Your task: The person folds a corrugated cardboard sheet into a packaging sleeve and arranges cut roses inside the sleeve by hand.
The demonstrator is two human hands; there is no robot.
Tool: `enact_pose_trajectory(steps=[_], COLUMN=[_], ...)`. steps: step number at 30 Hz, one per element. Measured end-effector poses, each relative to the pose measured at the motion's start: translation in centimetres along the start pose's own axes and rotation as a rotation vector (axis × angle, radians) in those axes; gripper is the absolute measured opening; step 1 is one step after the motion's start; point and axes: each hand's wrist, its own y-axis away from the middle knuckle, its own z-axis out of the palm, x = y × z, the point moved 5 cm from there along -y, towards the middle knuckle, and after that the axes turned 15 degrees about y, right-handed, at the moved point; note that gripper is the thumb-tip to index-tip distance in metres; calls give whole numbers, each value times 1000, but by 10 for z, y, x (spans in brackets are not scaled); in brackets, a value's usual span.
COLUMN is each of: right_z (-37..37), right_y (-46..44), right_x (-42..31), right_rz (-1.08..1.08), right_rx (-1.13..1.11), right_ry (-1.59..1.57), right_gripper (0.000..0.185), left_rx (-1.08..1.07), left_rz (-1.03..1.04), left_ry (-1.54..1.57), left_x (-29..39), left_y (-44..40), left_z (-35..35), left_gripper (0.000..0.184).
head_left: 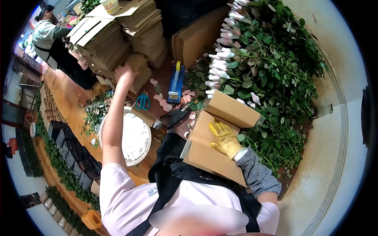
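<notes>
My left hand (125, 74) is bare and stretches forward to a low stack of cardboard sheets (141, 78). Its thumb and fingers are apart on top of the sheets; the fingertips are partly hidden. In a yellow rubber glove, my right hand (225, 139) lies flat with spread fingers on a folded cardboard sheet (208, 151) in front of my chest. A ribbed cardboard flap (232, 109) stands up at that sheet's far side. Between my hands are teal-handled scissors (143, 102), a blue tape dispenser (176, 83) and a black-handled tool (177, 117).
Tall cardboard stacks (103, 43) stand at the far left, with a paper cup (110, 5) on top. Many leafy rose stems with sleeved heads (271, 74) are heaped along the right wall. A round tub of white pieces (136, 137) sits beside my left arm. Another person (59, 51) stands back left.
</notes>
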Motion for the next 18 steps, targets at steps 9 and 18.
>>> enact_pose_trajectory(steps=[9,18], right_z=[2,-21], right_y=[0,0], right_x=[0,1], right_rz=[8,-25], right_rx=[61,-126], right_ry=[-52,-62], right_gripper=[87,64], left_rx=[-772,-1601], left_rz=[27,-305], left_ry=[1196,1436], left_x=[39,168], left_y=[159,242], left_z=[-46,109], left_gripper=[130,30])
